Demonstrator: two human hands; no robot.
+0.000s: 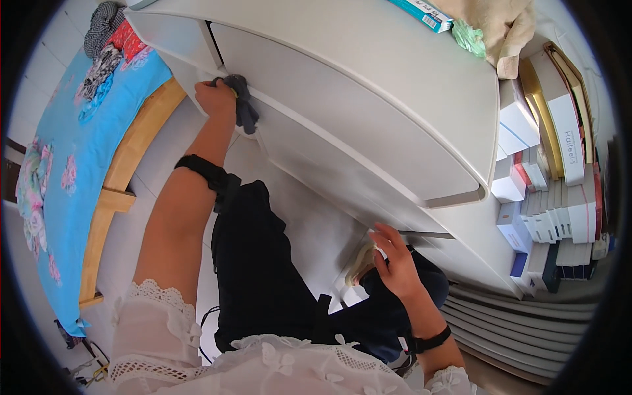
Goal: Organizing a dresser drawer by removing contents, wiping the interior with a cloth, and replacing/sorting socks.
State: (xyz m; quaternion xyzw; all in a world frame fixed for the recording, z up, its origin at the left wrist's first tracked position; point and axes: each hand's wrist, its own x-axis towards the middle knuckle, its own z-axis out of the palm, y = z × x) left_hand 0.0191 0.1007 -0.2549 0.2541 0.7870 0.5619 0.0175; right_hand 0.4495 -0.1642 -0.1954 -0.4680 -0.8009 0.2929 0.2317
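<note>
My left hand is closed on a dark grey cloth and holds it against the front of a white drawer cabinet, near the lower edge of a drawer front and a narrow dark gap. Part of the cloth hangs below my fingers. Lower right, my right hand has its fingers apart and slightly bent, with nothing in it, above my dark-clothed knee and beside the cabinet's lower drawer edge. Black straps circle both my arms.
Left stands a wooden bed frame with a blue floral sheet and piled clothes. A teal box, green plastic bag and beige cloth lie on the cabinet top. Stacked boxes and books fill the right side.
</note>
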